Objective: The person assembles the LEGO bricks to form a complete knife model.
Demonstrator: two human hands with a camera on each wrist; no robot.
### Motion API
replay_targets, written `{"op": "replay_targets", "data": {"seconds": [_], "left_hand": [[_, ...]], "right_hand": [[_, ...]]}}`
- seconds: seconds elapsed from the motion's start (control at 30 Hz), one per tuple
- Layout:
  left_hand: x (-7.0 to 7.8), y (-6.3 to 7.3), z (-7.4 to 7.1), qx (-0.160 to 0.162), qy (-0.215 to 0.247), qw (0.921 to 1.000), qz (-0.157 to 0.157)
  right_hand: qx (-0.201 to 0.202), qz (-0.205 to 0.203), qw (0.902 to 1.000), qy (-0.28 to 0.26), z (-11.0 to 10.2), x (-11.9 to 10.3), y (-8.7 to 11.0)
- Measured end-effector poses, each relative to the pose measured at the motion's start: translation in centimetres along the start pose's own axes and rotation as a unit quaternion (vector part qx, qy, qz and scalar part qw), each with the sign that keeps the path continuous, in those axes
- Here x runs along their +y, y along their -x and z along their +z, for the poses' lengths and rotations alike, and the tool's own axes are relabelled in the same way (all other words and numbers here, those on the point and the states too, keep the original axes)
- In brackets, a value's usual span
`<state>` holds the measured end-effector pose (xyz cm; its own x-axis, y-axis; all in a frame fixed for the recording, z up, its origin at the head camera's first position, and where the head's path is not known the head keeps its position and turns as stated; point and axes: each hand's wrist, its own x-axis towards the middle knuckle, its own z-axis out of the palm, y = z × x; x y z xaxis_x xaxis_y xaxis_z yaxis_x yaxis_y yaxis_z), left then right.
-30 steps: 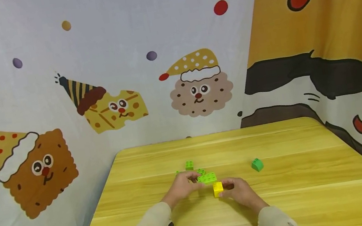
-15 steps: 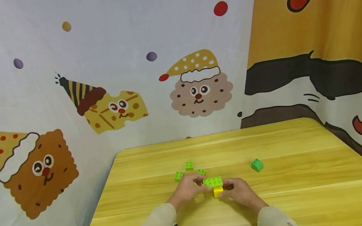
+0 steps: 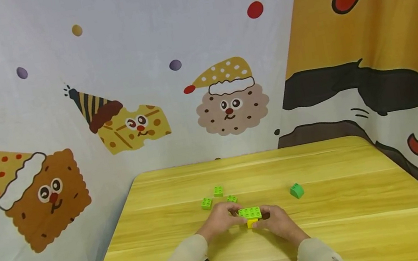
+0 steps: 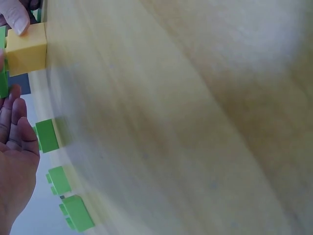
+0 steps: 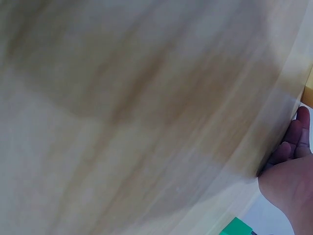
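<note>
My left hand (image 3: 223,217) pinches a long lime-green toy building brick (image 3: 250,213) by its left end, studs facing up. Directly beneath that brick is a yellow building brick (image 3: 252,223), largely covered by it in the head view. My right hand (image 3: 278,222) holds the yellow brick from the right, thumb on its near side. In the left wrist view the yellow brick (image 4: 27,49) stands on the table, the green one over its studded side and a right-hand fingertip on it. The right wrist view catches only a corner of the yellow brick (image 5: 308,95).
Small lime-green bricks lie just beyond my left hand: one at the left (image 3: 206,203), one farther back (image 3: 218,191) and one close by the fingers (image 3: 232,199). A darker green curved brick (image 3: 296,190) sits to the right on the wooden table (image 3: 321,163). A patterned curtain (image 3: 217,24) hangs behind.
My left hand has carried the long green brick rightward and toward me, from behind the yellow brick to on top of it. The right hand has stayed at the yellow brick.
</note>
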<state>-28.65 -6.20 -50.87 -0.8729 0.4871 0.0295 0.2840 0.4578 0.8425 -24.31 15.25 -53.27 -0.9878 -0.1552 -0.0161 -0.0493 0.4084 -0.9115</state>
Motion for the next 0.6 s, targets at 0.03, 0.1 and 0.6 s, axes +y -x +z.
{"op": "replay_targets", "data": {"seconds": [0.03, 0.1, 0.6], "left_hand": [[0.06, -0.01, -0.01, 0.000, -0.001, 1.0000, -0.002], [0.22, -0.06, -0.03, -0.001, -0.006, 1.0000, -0.006], [0.52, -0.40, -0.06, -0.016, -0.013, 0.9998, -0.003]], "right_hand": [[0.000, 0.001, 1.0000, 0.003, -0.03, 0.03, -0.03], [-0.001, 0.004, 1.0000, 0.008, -0.08, 0.11, -0.11], [-0.002, 0.009, 1.0000, 0.002, -0.74, -0.54, 0.32]]}}
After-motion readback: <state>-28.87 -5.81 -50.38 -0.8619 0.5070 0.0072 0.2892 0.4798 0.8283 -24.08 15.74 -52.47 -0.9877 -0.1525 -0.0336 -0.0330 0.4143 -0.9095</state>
